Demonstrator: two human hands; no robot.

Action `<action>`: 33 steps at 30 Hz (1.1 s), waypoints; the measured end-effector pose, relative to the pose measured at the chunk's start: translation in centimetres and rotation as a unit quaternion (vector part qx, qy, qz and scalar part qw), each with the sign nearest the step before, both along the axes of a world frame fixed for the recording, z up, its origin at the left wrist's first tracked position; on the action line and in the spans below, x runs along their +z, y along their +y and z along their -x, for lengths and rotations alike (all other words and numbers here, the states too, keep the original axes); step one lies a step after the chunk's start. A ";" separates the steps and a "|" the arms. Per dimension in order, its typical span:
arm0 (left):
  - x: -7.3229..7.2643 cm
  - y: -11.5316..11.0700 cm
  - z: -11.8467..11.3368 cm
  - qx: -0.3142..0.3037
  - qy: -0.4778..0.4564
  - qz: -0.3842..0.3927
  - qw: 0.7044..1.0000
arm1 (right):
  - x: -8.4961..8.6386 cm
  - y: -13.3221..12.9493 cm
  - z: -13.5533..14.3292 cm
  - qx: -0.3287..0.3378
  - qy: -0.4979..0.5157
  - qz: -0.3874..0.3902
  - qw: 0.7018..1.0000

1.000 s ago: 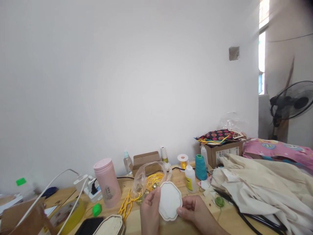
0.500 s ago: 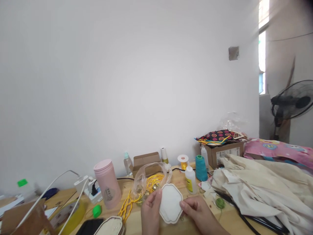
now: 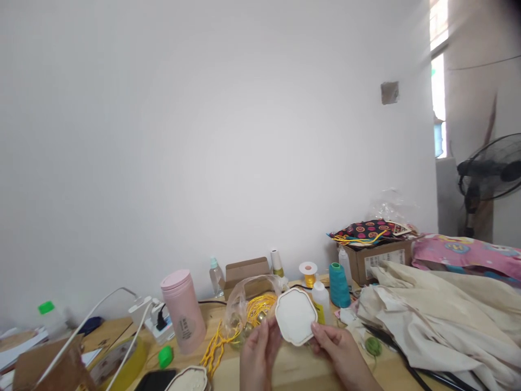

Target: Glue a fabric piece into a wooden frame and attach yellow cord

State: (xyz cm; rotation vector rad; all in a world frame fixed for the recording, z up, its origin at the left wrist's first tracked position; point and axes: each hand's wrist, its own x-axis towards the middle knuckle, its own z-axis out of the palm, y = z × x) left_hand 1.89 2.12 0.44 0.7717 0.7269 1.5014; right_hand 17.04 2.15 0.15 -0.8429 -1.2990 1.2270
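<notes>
Between my hands, tilted toward me above the table, is a white scalloped panel (image 3: 296,316) with a pale raised rim. My left hand (image 3: 261,350) pinches its lower left edge between thumb and fingers. On the lower right edge, the thumb and fingers of my right hand (image 3: 334,347) grip it too. Just behind the panel stands a white squeeze bottle (image 3: 321,297), partly covered by it. A clear plastic bag (image 3: 244,293) with yellow cord (image 3: 260,304) and small metallic balls lies behind my left hand. A similar scalloped piece (image 3: 188,379) rests at the front left.
A pink tumbler (image 3: 184,312), green cap (image 3: 165,356), dark phone (image 3: 155,381) and tape roll (image 3: 122,364) are on the left. Teal thread (image 3: 339,286) and a yellow spool (image 3: 309,278) stand behind. Cream cloth (image 3: 443,309) covers the right, beside a filled cardboard box (image 3: 368,260).
Both hands have raised the scalloped panel and shifted it slightly right, turning it a little. It now covers part of the squeeze bottle. The view has moved slightly.
</notes>
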 end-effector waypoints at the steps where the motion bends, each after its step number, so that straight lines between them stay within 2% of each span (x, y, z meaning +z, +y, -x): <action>1: 0.0 -0.1 -0.3 -0.024 0.011 -0.016 1.000 | 0.0 0.0 0.1 -0.002 0.002 0.005 1.000; 3: -0.1 -0.1 -0.7 -0.044 0.039 -0.036 0.998 | -0.1 -0.1 0.3 0.007 -0.002 0.015 1.000; 7: -0.3 0.0 -0.5 -0.018 0.109 -0.045 0.993 | 0.0 0.1 0.3 0.042 -0.014 0.029 0.999; 14: 0.3 -0.2 -0.6 -0.037 0.150 -0.047 0.987 | -0.1 0.5 -0.5 -0.046 -0.048 0.009 0.998; 17: 0.4 -0.4 -0.9 -0.033 0.157 -0.051 0.986 | -0.3 0.4 -0.5 -0.063 -0.052 0.010 0.997; 23: 0.2 -0.4 -0.6 -0.040 0.152 -0.056 0.986 | 0.1 0.5 -0.6 -0.042 -0.032 0.029 0.998; 29: 0.5 -0.9 -1.0 -0.101 0.192 -0.057 0.974 | 0.5 0.9 -1.4 -0.041 0.004 0.030 0.999; 33: 0.6 -1.1 -1.5 -0.111 0.213 -0.054 0.969 | 0.0 1.1 -1.6 -0.059 0.037 0.036 0.997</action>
